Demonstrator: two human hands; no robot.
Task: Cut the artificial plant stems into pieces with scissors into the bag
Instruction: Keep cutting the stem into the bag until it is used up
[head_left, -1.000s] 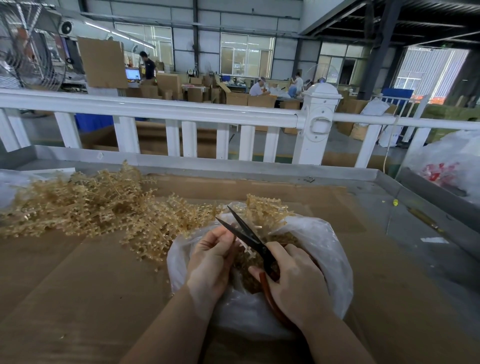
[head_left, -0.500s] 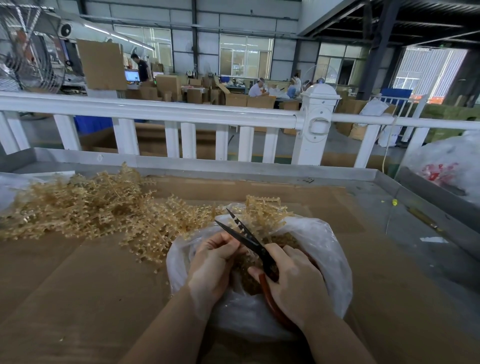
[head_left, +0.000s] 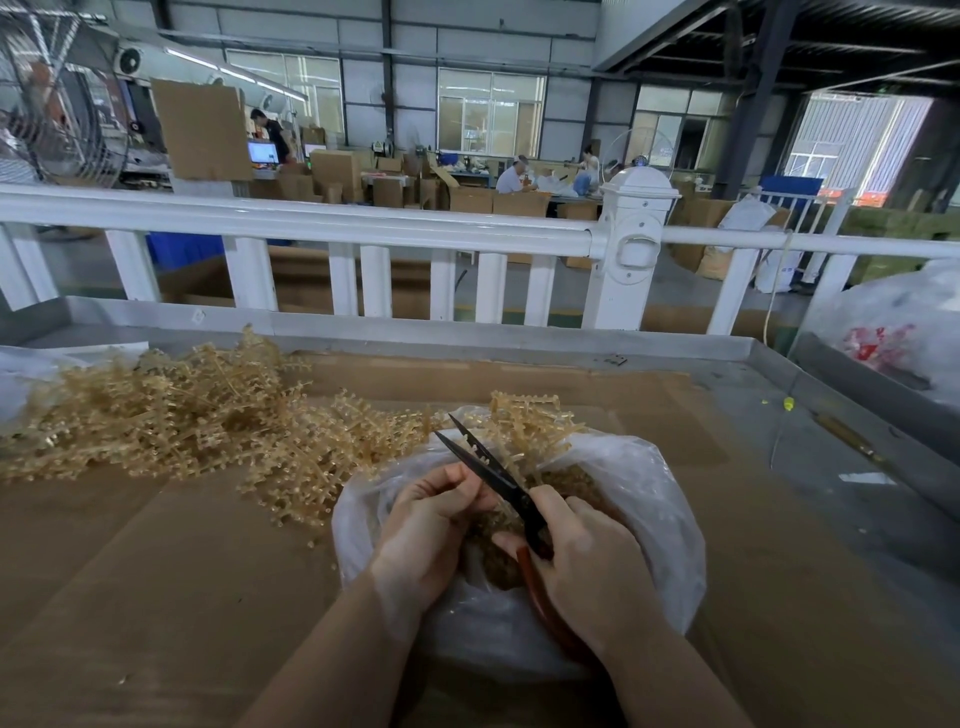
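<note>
A clear plastic bag (head_left: 660, 499) lies open on the cardboard, holding cut tan pieces (head_left: 576, 480). Over its mouth my right hand (head_left: 587, 566) grips the red handles of black-bladed scissors (head_left: 488, 467), whose blades are parted and point up and left. My left hand (head_left: 431, 525) pinches a short tan stem piece right beside the blades. Whole tan artificial plant stems (head_left: 171, 415) lie heaped to the left, and a few stems (head_left: 524, 415) stick up behind the bag.
Brown cardboard (head_left: 156, 571) covers the metal table, which has a raised rim (head_left: 467, 338) and a white fence (head_left: 363, 228) behind it. Another filled plastic bag (head_left: 898, 332) sits at the far right. People work among cartons in the background.
The scissor blades stay parted while my left hand shifts its pinched stem piece slightly against them. Both hands remain over the bag's mouth.
</note>
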